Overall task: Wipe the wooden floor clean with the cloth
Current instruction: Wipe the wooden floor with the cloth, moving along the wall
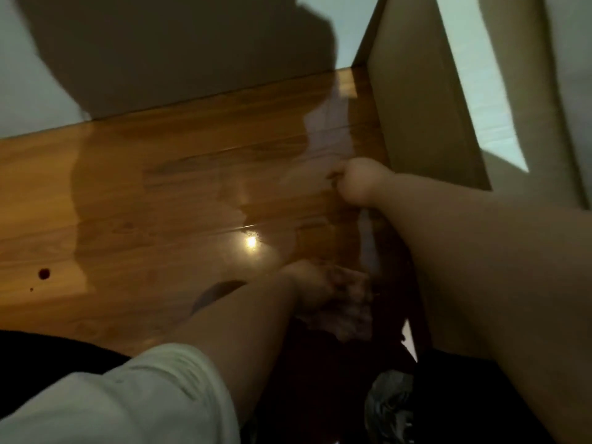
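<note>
Cloth (pixel 349 310) is seeming soft and light on wooden floor (pixel 160 193); left hand (pixel 309 288) is gripping its bunched middle, right hand (pixel 358 181) is curling, contents unclear.

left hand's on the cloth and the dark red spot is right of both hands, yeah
No. The left hand is on the cloth, but the dark red spot lies left of it and of the right hand, as the head view shows.

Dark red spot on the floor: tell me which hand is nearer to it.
Left. The left hand, at the cloth, lies right of the dark red spot; the right hand, fisted by the pale panel, is farther right.
</note>
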`<state>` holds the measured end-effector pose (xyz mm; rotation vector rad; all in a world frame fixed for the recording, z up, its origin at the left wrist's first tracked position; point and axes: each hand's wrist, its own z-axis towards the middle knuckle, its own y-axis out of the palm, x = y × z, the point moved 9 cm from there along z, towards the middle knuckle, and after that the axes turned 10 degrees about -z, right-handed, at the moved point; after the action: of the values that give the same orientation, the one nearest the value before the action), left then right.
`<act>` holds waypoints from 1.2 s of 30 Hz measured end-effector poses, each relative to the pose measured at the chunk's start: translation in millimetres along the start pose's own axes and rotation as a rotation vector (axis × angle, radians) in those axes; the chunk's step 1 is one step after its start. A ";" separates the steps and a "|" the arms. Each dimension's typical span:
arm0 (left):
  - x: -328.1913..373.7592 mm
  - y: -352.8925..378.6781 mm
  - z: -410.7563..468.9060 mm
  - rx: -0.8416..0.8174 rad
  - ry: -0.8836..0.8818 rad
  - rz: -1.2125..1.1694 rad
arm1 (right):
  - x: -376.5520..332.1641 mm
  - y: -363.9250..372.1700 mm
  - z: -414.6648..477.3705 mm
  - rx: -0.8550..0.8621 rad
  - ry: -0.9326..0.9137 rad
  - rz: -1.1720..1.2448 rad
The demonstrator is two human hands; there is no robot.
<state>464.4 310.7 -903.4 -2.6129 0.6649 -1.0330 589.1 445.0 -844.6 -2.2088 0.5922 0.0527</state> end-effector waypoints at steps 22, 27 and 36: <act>-212.6 -60.4 -108.1 0.427 -0.770 -0.311 | -65.7 192.5 -107.1 0.002 -0.874 -0.457; -213.7 -58.3 -110.0 0.432 -0.754 -0.322 | -66.0 307.4 -232.4 -0.418 -1.408 -0.673; -208.3 -63.8 -111.2 0.421 -0.764 -0.278 | -62.8 102.7 -11.0 0.338 -0.435 -0.327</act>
<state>273.4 462.7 -919.6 -2.4576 -0.0898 -0.1328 487.3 405.7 -896.6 -1.8575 -0.0067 0.2377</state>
